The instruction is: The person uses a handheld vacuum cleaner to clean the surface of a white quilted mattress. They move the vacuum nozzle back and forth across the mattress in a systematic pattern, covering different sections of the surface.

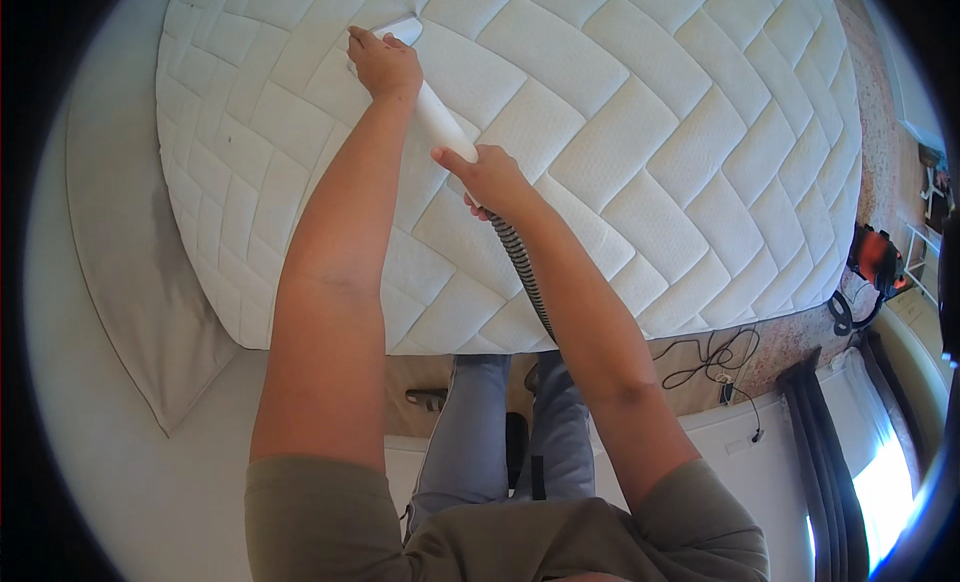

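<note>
A white quilted mattress (620, 132) fills most of the head view. Across it I hold a white vacuum wand (443, 122), tilted so that its wide flat head (403, 28) lies on the mattress at the far left of centre. My left hand (386, 66) is closed round the wand just behind that head and covers part of it. Nearer to me, my right hand (492, 182) grips the wand's lower end. A grey ribbed hose (520, 267) runs from there under my right forearm and down past the mattress edge.
A beige padded headboard (140, 222) borders the mattress on the left. On the floor at right lie a loose black cable (712, 357) and a red and black machine (876, 260). Dark curtains (825, 462) hang by a bright window at lower right.
</note>
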A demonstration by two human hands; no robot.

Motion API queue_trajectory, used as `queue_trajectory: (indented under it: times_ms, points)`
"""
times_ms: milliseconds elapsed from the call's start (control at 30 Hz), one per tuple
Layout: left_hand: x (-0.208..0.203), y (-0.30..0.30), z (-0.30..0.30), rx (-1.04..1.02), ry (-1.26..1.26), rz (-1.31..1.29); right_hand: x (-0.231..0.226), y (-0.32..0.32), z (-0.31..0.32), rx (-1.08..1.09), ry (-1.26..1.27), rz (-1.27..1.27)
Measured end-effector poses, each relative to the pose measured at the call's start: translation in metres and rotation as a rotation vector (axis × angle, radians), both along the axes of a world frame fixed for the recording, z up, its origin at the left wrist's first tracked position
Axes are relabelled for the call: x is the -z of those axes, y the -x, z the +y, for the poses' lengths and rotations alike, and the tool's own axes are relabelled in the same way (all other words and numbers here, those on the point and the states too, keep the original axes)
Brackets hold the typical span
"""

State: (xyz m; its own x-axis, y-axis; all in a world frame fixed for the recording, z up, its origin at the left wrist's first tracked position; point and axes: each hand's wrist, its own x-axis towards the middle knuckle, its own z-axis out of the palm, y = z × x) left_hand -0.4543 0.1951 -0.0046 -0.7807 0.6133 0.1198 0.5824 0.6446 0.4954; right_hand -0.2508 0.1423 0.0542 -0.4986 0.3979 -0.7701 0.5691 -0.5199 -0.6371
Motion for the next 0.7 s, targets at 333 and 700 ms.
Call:
queue_trajectory:
  times_ms: [333, 700]
  points:
    - [-0.005, -0.018, -0.001, -0.018, 0.004, -0.046, 0.000, -0.014, -0.002, -0.002, 0.011, 0.016]
    - [0.000, -0.027, -0.007, -0.004, 0.013, 0.004, -0.003, -0.029, -0.006, -0.005, -0.002, -0.001]
